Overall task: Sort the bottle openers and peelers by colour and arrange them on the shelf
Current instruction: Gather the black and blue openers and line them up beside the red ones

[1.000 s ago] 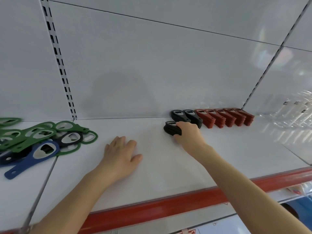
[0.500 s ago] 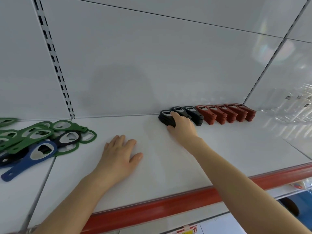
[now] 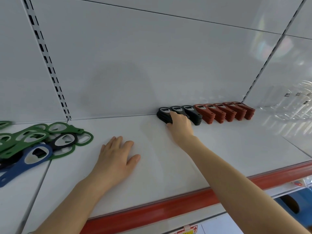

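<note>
left hand (image 3: 116,154) flat on shelf (image 3: 236,149) | right hand (image 3: 179,124) grips black opener stack (image 3: 163,114) at back edge

left hand (image 3: 116,159) flat, palm down, fingers spread; right arm outstretched, right hand (image 3: 179,124) curled round black bottle openers (image 3: 163,113).

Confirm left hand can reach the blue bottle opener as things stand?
Probably yes: the left hand lies flat on the shelf with nothing between it and the blue bottle opener.
</note>
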Tool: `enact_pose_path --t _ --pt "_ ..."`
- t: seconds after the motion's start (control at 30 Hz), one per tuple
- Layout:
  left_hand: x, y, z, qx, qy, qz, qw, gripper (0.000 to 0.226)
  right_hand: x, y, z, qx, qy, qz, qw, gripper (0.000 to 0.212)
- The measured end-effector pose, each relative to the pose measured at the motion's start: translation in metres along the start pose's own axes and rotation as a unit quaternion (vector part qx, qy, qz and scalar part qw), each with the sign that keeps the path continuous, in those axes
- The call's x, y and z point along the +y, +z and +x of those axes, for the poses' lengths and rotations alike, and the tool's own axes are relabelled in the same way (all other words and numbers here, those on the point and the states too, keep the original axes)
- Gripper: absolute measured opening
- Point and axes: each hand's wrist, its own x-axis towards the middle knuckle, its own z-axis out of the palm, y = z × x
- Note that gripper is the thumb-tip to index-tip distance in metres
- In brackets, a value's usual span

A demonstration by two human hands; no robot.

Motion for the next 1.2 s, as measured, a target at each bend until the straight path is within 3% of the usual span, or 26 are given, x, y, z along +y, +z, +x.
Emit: enact_pose_path --t 0.1,0.27,0.63,0.93,1.2 --pt "0.0 0.0 0.0 0.002 0.0 -0.001 1.0 0.052 -0.002 0.002 0.003 0.01 0.006 -0.017 1.0 0.01" --pt "-0.002 0.001 0.001 0.009 0.001 0.002 1.0 0.054 -0.004 0.001 0.002 0.024 0.007 -0.03 0.999 0.027" --pt "-0.002 0.002 0.001 0.015 0.004 -0.014 1.0 0.05 -0.002 -0.004 -0.009 0.009 0.009 0.054 0.998 0.018" --pt "-0.002 0.001 0.0 0.021 0.004 -0.024 0.999 0.05 -0.001 -0.011 -0.015 0.019 0.002 0.109 0.994 0.034" --pt "-0.001 0.001 0.0 0.022 0.003 -0.03 0.999 0.05 0.001 -0.007 -0.012 0.044 0.005 0.131 0.99 0.027"
